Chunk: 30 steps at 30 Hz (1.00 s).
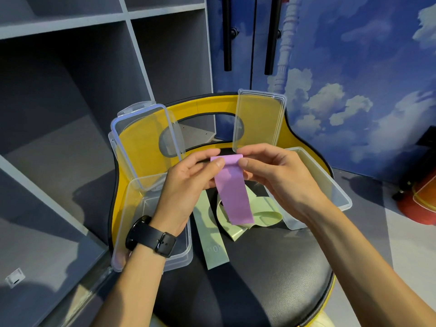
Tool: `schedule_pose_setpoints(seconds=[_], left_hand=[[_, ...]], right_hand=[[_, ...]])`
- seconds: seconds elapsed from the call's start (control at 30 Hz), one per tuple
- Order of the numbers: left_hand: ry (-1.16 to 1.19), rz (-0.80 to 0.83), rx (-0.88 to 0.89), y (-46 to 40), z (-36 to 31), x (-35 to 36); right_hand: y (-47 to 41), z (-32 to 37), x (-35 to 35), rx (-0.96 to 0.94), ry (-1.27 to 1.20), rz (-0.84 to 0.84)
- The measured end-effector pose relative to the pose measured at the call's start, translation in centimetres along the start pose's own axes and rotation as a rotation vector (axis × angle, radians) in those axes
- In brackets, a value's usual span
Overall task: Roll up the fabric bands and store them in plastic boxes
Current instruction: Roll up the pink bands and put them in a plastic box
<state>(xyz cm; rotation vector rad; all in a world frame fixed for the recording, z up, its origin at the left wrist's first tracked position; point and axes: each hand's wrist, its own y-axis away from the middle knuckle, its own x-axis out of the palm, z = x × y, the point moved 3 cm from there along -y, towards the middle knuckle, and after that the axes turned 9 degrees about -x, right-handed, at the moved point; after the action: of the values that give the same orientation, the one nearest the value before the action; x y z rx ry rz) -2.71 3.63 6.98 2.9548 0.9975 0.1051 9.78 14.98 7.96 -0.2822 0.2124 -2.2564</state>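
While both hands, left hand [186, 185] and right hand [278, 175], pinch the purple band's [234, 194] top edge above the chair seat [271, 267], rolling barely begins; green bands [238, 220] lie unrolled between two open, seemingly empty plastic boxes [151, 232].

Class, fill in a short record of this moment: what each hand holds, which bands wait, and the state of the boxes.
left hand: pinches top edge of purple fabric band
right hand: pinches same edge
waiting: pale green fabric bands on black chair seat
boxes: left clear plastic box, right clear plastic box, both open
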Motion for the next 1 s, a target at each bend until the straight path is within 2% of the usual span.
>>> schedule_pose_setpoints(seconds=[0.13, 0.3, 0.5, 0.7, 0.83, 1.0], left_hand=[[-0.024, -0.002, 0.003, 0.0, 0.0, -0.1], [-0.025, 0.041, 0.039, 0.1, -0.1, -0.1], [0.004, 0.068, -0.004, 0.0, 0.1, -0.1], [-0.032, 0.003, -0.019, -0.1, 0.4, 0.0], [-0.028, 0.021, 0.005, 0.0, 0.2, -0.2], [-0.021, 0.033, 0.01, 0.1, 0.2, 0.0]], right_hand=[[0.0, -0.1, 0.0, 0.003, 0.011, 0.012], [0.1, -0.5, 0.1, 0.121, -0.037, 0.039], [0.1, -0.5, -0.1, 0.084, -0.015, 0.031], [0.0, -0.6, 0.0, 0.039, -0.005, 0.01], [0.1, -0.9, 0.1, 0.123, -0.082, 0.028], [0.2, -1.1, 0.0, 0.152, -0.02, 0.064]])
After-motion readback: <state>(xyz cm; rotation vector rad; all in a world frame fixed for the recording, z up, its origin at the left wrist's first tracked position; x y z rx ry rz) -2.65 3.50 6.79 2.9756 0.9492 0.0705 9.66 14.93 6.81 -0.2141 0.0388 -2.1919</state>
